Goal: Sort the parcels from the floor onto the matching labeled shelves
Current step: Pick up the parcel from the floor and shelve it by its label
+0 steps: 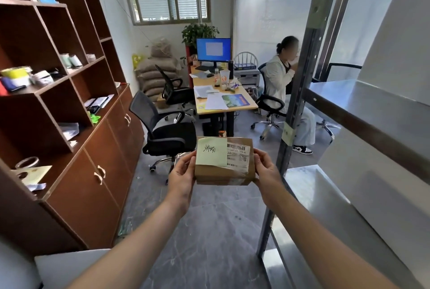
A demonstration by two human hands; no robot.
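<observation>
I have the small brown cardboard parcel (224, 167) held up at the centre of the frame, above the grey marbled floor (209, 242). My left hand (182, 176) is clamped on its left edge, thumb on the front face and fingers hidden behind; my right hand (267, 170) grips the right edge the same way. Both forearms reach in from the bottom of the frame.

On the parcel's front, a pale green sticky note (211, 152) with black handwriting covers the upper left part, and a white barcode shipping label (239, 156) under clear tape sits just beside it on the right. I cannot read the writing.

At the right of the frame stands a grey metal shelving rack (372, 112) with 2 bare steel shelves in view, 1 at upper right and 1 lower down. Its upright post (300, 93) runs just right of the parcel and carries 2 pale green labels (288, 134), too small to read.

The left of the frame is filled by a dark brown wooden cabinet (88, 172) with open cubbies above closed doors. Behind the parcel, at centre, are a black mesh office chair (160, 128) and a yellow-topped desk (223, 100) with a blue-screened monitor (213, 50). A seated person in a white top (278, 79) is at the desk's right side.
</observation>
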